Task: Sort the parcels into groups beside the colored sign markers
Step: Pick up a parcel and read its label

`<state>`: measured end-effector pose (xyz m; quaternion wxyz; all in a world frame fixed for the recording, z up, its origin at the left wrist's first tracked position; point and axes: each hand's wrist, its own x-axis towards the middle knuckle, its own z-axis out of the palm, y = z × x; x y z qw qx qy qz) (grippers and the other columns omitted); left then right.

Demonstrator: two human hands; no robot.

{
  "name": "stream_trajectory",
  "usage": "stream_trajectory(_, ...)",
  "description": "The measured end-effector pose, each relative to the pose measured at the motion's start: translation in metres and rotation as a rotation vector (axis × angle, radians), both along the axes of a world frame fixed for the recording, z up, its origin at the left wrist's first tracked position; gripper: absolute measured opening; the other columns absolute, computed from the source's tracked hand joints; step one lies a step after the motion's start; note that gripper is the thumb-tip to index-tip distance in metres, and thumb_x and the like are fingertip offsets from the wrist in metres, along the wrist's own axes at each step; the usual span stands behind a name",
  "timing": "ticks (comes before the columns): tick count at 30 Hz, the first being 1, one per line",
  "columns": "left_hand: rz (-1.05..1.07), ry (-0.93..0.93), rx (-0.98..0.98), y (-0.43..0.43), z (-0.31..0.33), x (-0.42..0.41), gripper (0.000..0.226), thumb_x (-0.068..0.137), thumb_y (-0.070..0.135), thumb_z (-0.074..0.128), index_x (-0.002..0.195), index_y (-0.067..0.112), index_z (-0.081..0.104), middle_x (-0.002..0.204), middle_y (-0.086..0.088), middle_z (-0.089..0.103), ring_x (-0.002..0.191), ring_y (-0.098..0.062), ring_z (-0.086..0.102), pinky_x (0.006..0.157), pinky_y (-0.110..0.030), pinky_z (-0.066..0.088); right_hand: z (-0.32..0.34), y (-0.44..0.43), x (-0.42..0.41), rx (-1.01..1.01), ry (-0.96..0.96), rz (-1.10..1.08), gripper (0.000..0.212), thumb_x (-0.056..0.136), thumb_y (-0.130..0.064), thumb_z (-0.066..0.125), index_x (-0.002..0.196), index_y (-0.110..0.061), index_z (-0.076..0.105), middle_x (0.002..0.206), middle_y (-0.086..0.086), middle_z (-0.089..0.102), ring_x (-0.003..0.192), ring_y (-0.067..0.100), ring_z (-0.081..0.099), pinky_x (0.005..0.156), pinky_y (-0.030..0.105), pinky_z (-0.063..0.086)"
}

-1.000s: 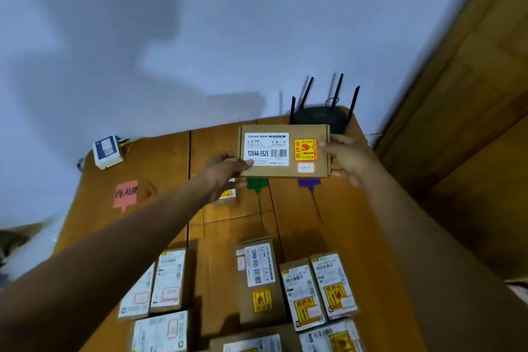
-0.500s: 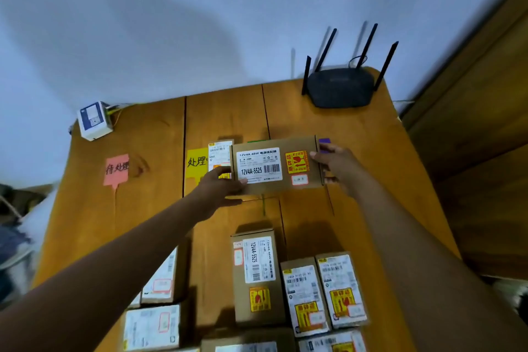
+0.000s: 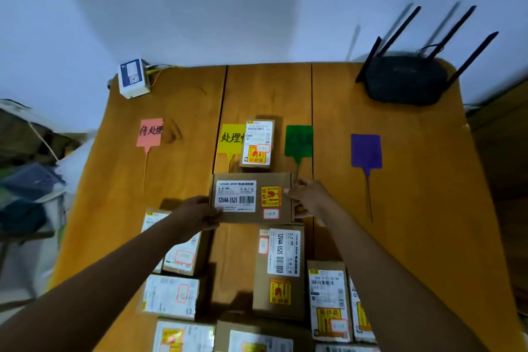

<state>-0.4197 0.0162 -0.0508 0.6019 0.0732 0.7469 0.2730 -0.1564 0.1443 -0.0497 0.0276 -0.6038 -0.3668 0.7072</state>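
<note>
Wooden table [image 3: 414, 180] against a pale wall, four flag markers in a row across its middle, left to right: pink marker [image 3: 150, 132], yellow marker [image 3: 230, 138], green marker [image 3: 299, 140], purple marker [image 3: 366, 150]. Router [image 3: 405, 80] in the far right corner. Small parcel [image 3: 256, 142] lies just right of yellow, overlapping its edge.

Both hands are clamped on the flat parcel [image 3: 251, 198]: left hand [image 3: 197, 213] on its left short end, right hand [image 3: 311, 200] on its right end. The end grip keeps it level and label-up, so it should land square.

It lies directly near-side of the small parcel, between the yellow and green stems. It probably joins the yellow group, though green is about as close. Can't tell if it touches the table.

Kraft cardboard, white "12V4A-5525" barcode label, yellow-red sticker, small red-framed tag. Unsorted parcels [image 3: 278, 271] crowd the near edge.
</note>
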Motion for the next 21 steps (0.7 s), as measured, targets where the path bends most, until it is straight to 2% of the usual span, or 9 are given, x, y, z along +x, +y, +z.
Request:
stream_trajectory(1, 0.006, 0.021, 0.003, 0.0, -0.004, -0.002, 0.041, 0.09, 0.0, 0.067, 0.129, 0.0, 0.055, 0.126, -0.021, 0.065, 0.115, -0.036, 0.063, 0.081, -0.044, 0.058, -0.003, -0.001, -0.005, 0.008, -0.009, -0.017, 0.044, 0.095, -0.019, 0.067, 0.136, -0.018, 0.052, 0.104, 0.002, 0.066, 0.103, 0.024, 0.064, 0.088, 0.047, 0.057)
stream_trajectory(3, 0.004, 0.067, 0.01, 0.002, -0.011, -0.005, 0.039, 0.09, 0.002, 0.068, 0.127, 0.001, 0.057, 0.124, -0.019, 0.066, 0.116, -0.037, 0.063, 0.091, -0.05, 0.056, -0.011, -0.002, -0.017, 0.034, -0.037, -0.053, 0.03, 0.098, -0.018, 0.063, 0.128, -0.018, 0.057, 0.097, -0.001, 0.066, 0.094, 0.021, 0.064, 0.084, 0.044, 0.056)
stream_trajectory(5, -0.004, 0.117, 0.005, 0.006, -0.018, -0.003, 0.033, 0.091, 0.003, 0.068, 0.123, 0.002, 0.06, 0.121, -0.019, 0.066, 0.114, -0.038, 0.063, 0.095, -0.053, 0.055, -0.018, -0.003, -0.026, 0.064, -0.059, -0.062, 0.026, 0.099, -0.019, 0.061, 0.124, -0.019, 0.06, 0.105, 0.003, 0.07, 0.099, 0.025, 0.066, 0.079, 0.041, 0.055)
stream_trajectory(7, -0.026, 0.187, 0.012, 0.01, -0.022, 0.0, 0.028, 0.092, 0.004, 0.067, 0.119, 0.002, 0.061, 0.118, -0.02, 0.067, 0.111, -0.039, 0.064, 0.094, -0.055, 0.055, -0.024, -0.004, -0.032, 0.098, -0.084, -0.057, 0.024, 0.099, -0.019, 0.06, 0.123, -0.02, 0.062, 0.117, 0.007, 0.071, 0.105, 0.028, 0.067, 0.083, 0.042, 0.056)
stream_trajectory(11, -0.035, 0.285, 0.047, 0.012, -0.027, 0.006, 0.023, 0.093, 0.008, 0.067, 0.116, 0.007, 0.065, 0.111, -0.016, 0.07, 0.099, -0.033, 0.068, 0.091, -0.053, 0.057, -0.032, -0.009, -0.037, 0.188, -0.126, -0.058, 0.03, 0.099, -0.021, 0.061, 0.128, -0.02, 0.061, 0.123, 0.007, 0.069, 0.106, 0.026, 0.067, 0.091, 0.047, 0.058)
stream_trajectory(13, -0.035, 0.277, 0.073, 0.01, -0.025, 0.009, 0.023, 0.094, 0.009, 0.066, 0.116, 0.011, 0.064, 0.11, -0.013, 0.07, 0.092, -0.027, 0.066, 0.089, -0.049, 0.057, -0.032, -0.011, -0.037, 0.226, -0.144, -0.061, 0.032, 0.099, -0.021, 0.061, 0.13, -0.02, 0.06, 0.12, 0.004, 0.069, 0.099, 0.023, 0.068, 0.085, 0.041, 0.06)
stream_trajectory(16, -0.02, 0.251, 0.114, 0.005, -0.021, 0.01, 0.036, 0.093, 0.007, 0.066, 0.127, 0.018, 0.058, 0.106, -0.007, 0.07, 0.088, -0.021, 0.065, 0.077, -0.037, 0.056, -0.031, -0.015, -0.037, 0.296, -0.193, -0.046, 0.03, 0.099, -0.019, 0.06, 0.129, -0.02, 0.062, 0.115, 0.0, 0.068, 0.092, 0.02, 0.067, 0.077, 0.037, 0.06)
stream_trajectory(18, -0.03, 0.263, 0.114, 0.002, -0.016, 0.008, 0.046, 0.091, 0.01, 0.068, 0.135, 0.015, 0.056, 0.118, -0.01, 0.069, 0.099, -0.023, 0.066, 0.084, -0.036, 0.056, -0.028, -0.017, -0.035, 0.354, -0.24, -0.031, 0.026, 0.098, -0.018, 0.058, 0.124, -0.022, 0.063, 0.116, 0.0, 0.069, 0.086, 0.016, 0.065, 0.07, 0.035, 0.059)
stream_trajectory(21, -0.052, 0.323, 0.125, -0.004, 0.002, 0.006, 0.056, 0.09, 0.011, 0.07, 0.143, 0.011, 0.05, 0.125, -0.004, 0.062, 0.112, -0.025, 0.061, 0.094, -0.036, 0.05, -0.022, -0.021, -0.027, 0.426, -0.331, -0.007, 0.025, 0.099, -0.02, 0.056, 0.123, -0.014, 0.061, 0.102, 0.0, 0.061, 0.069, 0.002, 0.05, 0.054, 0.019, 0.039)
